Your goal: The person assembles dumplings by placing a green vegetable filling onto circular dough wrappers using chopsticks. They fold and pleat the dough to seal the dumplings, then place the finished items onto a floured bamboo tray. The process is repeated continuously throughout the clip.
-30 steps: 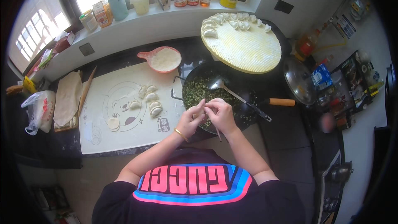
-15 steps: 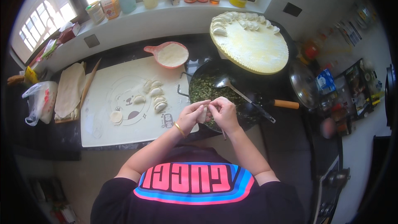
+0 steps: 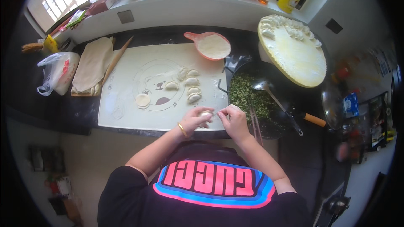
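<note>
My left hand curls around a pale dumpling over the front edge of the white mat. Just to its right, my right hand has its fingers drawn together near the thumb, apart from the dumpling, with nothing visible in them. Several finished dumplings lie on the mat beyond my hands. A round dough wrapper rests on the mat's left part. To the right stands a dark wok holding chopped green filling, a metal spoon and chopsticks.
A pink scoop of flour sits at the mat's back edge. Rolled dough, a rolling pin and a plastic bag are on the left. A round tray with dumplings is behind the wok, whose wooden handle points right.
My hands, earlier together at the dumpling, have come apart. The dumpling stays in my left hand. The whole view has swung, so the counter appears farther right.
</note>
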`<state>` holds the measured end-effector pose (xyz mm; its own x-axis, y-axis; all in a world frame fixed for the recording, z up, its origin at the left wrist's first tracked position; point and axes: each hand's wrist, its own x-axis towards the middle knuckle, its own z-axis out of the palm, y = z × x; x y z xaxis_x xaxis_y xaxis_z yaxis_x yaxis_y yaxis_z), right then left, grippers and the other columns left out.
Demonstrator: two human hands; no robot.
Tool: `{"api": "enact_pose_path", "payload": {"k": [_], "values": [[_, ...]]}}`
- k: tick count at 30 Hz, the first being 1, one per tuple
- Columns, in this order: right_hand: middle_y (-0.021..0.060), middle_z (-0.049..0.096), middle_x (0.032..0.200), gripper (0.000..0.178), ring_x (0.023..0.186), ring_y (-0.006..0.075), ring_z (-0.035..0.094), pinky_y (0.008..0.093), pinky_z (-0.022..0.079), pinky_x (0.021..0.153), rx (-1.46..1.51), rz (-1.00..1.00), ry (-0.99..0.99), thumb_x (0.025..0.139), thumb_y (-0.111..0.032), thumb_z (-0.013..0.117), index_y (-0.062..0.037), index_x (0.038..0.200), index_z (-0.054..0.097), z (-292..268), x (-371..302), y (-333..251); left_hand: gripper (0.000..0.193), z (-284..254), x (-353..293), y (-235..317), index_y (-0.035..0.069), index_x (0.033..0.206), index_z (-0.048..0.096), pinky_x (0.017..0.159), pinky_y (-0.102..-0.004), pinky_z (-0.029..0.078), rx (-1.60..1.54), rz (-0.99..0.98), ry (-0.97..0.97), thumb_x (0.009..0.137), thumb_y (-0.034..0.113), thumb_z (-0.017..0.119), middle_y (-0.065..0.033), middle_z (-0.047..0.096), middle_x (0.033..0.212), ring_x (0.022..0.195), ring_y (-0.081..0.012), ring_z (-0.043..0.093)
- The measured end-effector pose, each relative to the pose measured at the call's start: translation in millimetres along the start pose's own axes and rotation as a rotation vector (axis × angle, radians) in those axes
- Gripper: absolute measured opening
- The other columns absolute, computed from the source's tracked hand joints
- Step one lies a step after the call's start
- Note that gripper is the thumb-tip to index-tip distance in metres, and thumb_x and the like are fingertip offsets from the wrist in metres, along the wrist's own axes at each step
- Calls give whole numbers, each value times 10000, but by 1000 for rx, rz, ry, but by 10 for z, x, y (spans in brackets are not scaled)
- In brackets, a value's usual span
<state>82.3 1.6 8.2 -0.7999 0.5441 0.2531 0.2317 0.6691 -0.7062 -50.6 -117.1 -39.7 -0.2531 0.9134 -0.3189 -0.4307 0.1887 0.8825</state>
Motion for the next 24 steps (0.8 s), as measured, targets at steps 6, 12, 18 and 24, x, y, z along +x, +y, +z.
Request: {"api": "enact_pose_path", "payload": {"k": [6, 12, 18, 24], "values": [[139, 586, 706, 139, 704, 295, 565, 380, 436, 648, 53, 88, -240, 740, -111, 645, -5, 661, 602, 299, 27, 31, 296, -1226, 183, -201, 59, 1030, 567, 646, -295, 507, 777, -82, 218, 742, 87, 632, -82, 592, 904, 775, -180, 597], [261, 505, 1114, 366, 1040, 383, 495, 397, 406, 895, -139, 87, -271, 744, -150, 653, 36, 1046, 560, 850, -25, 376, 244, -1719, 475, -431, 66, 921, 596, 794, -398, 456, 1336, 227, 338, 686, 106, 651, -163, 572, 892, 889, -346, 547], [280, 228, 1376, 619, 1275, 405, 253, 387, 281, 1038, -365, 89, -513, 769, -171, 635, 45, 1278, 358, 1161, -175, 658, 208, -1773, 561, -500, 85, 902, 629, 778, -386, 463, 1254, 397, 243, 703, 137, 654, -156, 575, 888, 879, -330, 554], [246, 205, 1404, 638, 1296, 383, 227, 381, 261, 1052, -345, 174, -593, 781, -158, 614, 0, 1326, 323, 1169, -98, 662, 308, -1828, 556, -298, 119, 970, 634, 770, -364, 472, 1152, 362, 267, 668, 111, 695, -140, 573, 963, 909, -314, 551]]}}
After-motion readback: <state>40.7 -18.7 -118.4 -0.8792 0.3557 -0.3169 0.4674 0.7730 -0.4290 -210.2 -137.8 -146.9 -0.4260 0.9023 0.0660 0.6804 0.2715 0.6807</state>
